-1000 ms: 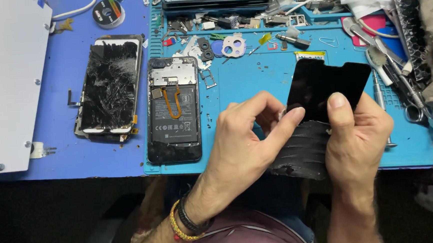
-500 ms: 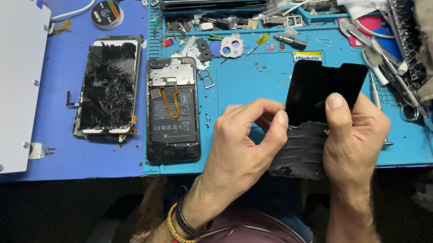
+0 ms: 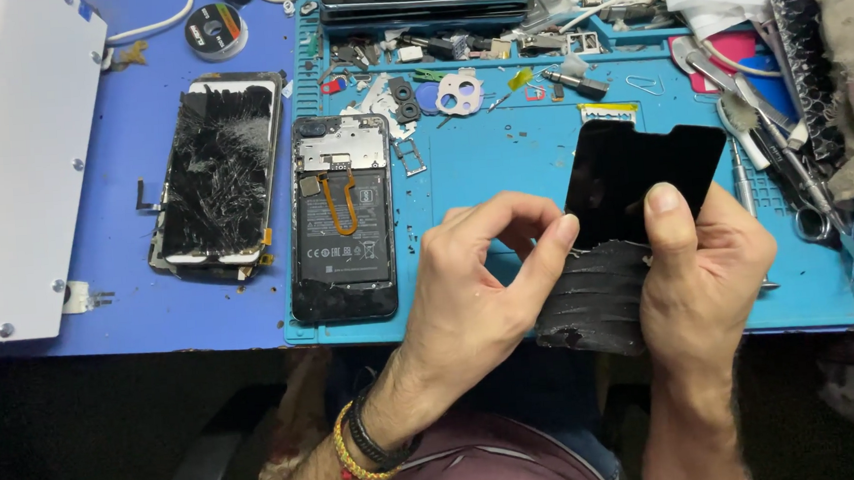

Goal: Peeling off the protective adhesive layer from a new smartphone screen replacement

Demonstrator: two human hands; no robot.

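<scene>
While both hands pinch black screen panel point(image 3: 641, 182) | L hand point(image 3: 480, 296); R hand point(image 3: 706, 272) grip closed | blue mat point(image 3: 502, 166); cluttered bench

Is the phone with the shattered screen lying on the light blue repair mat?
No, the shattered phone lies on the darker blue surface left of the repair mat, where the opened phone rests.

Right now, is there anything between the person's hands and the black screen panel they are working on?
Nothing visible. The right hand grips the black screen panel directly, thumb on its face. The left hand touches its edge with the fingertips, beside the wrinkled black film at the panel's lower end.
</scene>
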